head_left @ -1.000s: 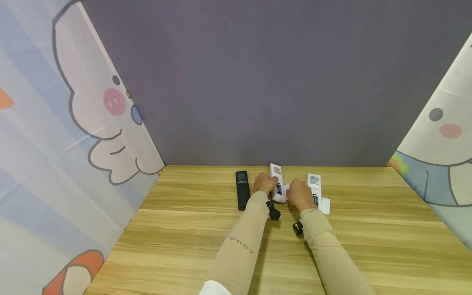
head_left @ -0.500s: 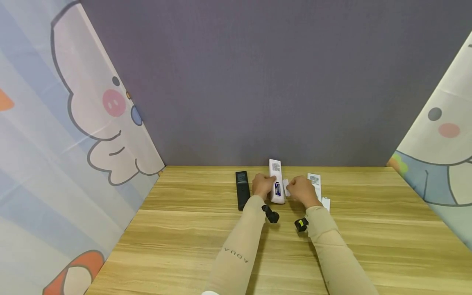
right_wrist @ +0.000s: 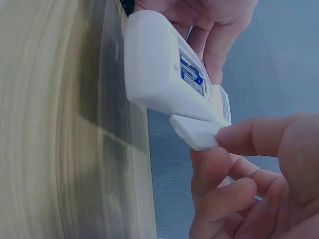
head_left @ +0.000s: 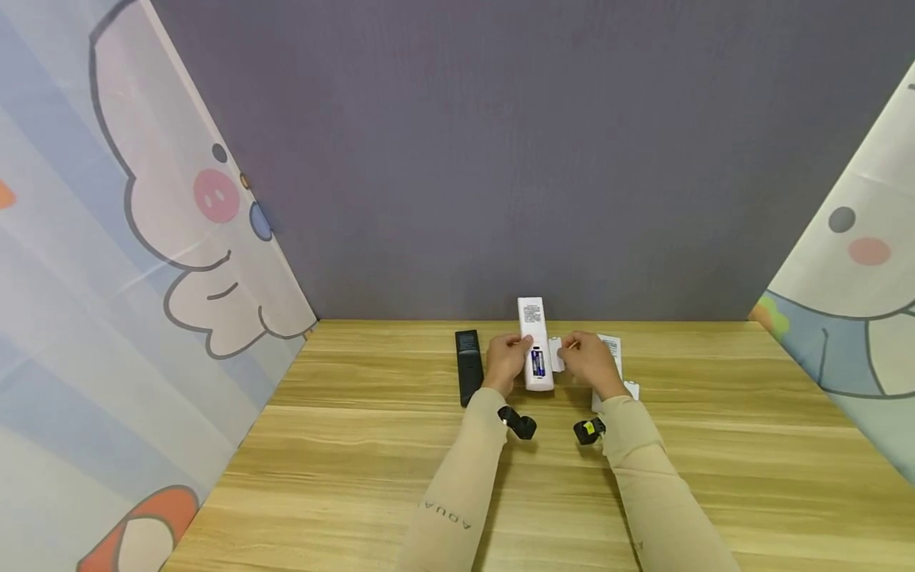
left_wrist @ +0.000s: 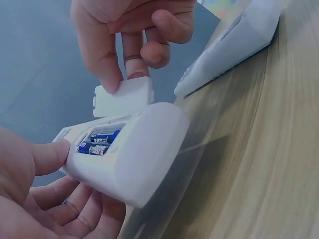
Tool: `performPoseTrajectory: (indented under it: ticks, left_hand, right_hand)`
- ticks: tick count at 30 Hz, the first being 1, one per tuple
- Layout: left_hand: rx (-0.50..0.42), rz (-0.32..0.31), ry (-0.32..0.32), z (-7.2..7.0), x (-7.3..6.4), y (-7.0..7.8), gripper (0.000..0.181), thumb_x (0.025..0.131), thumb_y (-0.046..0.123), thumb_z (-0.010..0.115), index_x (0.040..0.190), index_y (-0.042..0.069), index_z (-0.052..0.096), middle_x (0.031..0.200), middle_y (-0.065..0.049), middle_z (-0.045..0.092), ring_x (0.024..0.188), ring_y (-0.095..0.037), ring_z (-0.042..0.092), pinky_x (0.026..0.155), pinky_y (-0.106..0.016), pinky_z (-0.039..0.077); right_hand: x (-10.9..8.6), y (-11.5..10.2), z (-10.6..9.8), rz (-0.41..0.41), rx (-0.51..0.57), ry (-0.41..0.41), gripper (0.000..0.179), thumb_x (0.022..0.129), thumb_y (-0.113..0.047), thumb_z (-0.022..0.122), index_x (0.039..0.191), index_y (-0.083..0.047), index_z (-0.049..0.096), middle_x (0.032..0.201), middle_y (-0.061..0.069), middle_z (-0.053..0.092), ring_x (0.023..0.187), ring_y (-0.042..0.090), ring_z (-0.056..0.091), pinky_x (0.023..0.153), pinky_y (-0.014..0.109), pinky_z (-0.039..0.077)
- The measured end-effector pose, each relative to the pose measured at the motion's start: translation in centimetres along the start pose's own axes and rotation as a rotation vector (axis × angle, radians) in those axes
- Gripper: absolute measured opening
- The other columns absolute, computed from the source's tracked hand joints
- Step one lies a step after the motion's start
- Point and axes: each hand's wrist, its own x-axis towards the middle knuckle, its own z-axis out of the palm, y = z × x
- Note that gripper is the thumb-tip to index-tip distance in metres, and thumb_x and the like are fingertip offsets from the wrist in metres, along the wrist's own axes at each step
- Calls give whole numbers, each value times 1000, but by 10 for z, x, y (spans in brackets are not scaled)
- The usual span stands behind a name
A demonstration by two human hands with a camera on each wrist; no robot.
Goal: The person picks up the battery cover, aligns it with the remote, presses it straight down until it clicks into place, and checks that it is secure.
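Note:
My left hand [head_left: 505,364] grips a white remote control [head_left: 533,326], thumb on its back and fingers beneath. The remote's battery compartment faces up, uncovered, with blue batteries [left_wrist: 99,142] lying side by side in it. In the left wrist view the remote is raised and tilted above the table. Between thumb and fingers, my right hand [head_left: 589,364] pinches a small white battery cover [right_wrist: 197,132]. It sits close beside the remote's edge, next to the compartment, with its small tabs showing in the left wrist view.
A black remote [head_left: 469,369] lies left of my left hand. Another white remote [head_left: 613,347] lies behind my right hand, partly hidden, with a second loose cover [head_left: 632,389] at its side. A grey panel [head_left: 529,159] rises along the table's [head_left: 343,445] back edge.
The left hand has lifted the white remote off the table, and its far end now stands higher in view. The right hand has raised the battery cover beside it.

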Motion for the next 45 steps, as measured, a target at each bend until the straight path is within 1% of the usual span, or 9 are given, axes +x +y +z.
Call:
performPoseTrajectory:
  ticks: [3,10,16,20,24,30,34,39,45]
  left_hand:
    - [-5,1,-18,-3,-1,-1,26,100,19,67,117,0,73,97,-9,69,81,-13,59,69,-23,48]
    - [-17,-28,-49,-6,0,-1,27,101,18,66,121,2,72,103,-10,71,85,-14,61,71,-23,49]
    - [-46,-41,-75,-9,-3,3,28,102,20,65,124,3,71,108,-11,73,87,-14,64,71,-24,52]
    - [-76,-40,-95,-10,-4,5,29,102,20,64,126,4,70,108,-12,74,83,-14,67,67,-24,53]
    - [-97,-31,-104,-11,-5,6,29,102,19,64,126,3,69,106,-12,74,77,-13,65,63,-24,51]
    - [-93,-26,-101,-11,-6,4,29,102,19,64,126,3,70,105,-12,74,77,-12,63,63,-24,51]
    - [-87,-27,-98,-12,-6,4,30,102,20,64,127,3,69,107,-12,74,80,-12,64,65,-24,52]
    - [-81,-28,-95,-13,-6,3,30,103,20,63,126,4,70,105,-11,74,79,-12,64,64,-24,51]
    - [-86,-28,-94,-14,-7,3,28,102,20,64,125,5,71,103,-10,74,78,-12,64,62,-23,51]
  right_hand:
    - [0,0,-1,-6,4,8,28,98,-21,54,113,0,66,83,12,69,62,17,64,53,29,45]
    - [-2,-1,-1,-21,72,38,28,99,-21,56,111,1,68,87,11,69,74,29,71,56,30,46]
    - [1,-1,-4,-64,115,40,26,101,-21,59,113,0,68,86,11,68,78,36,69,58,31,46]
    - [1,0,-7,-79,136,47,24,102,-20,58,115,-2,67,82,9,66,79,38,68,56,30,44]
    - [-1,0,-10,-82,179,34,23,102,-20,58,114,-2,66,81,7,64,77,35,66,58,31,45]
    - [-5,-2,-12,-62,276,10,25,103,-19,60,117,1,65,94,9,65,75,22,62,69,36,54]
    - [-5,-3,-13,-40,300,-3,27,103,-20,61,119,0,66,97,5,65,74,16,59,67,32,54]
    - [-4,-4,-13,-27,312,-37,25,102,-20,61,118,-1,66,90,0,62,71,12,56,65,31,52]
    - [-3,-4,-15,-33,315,-73,24,102,-21,61,117,-3,66,90,6,62,70,13,56,63,33,51]
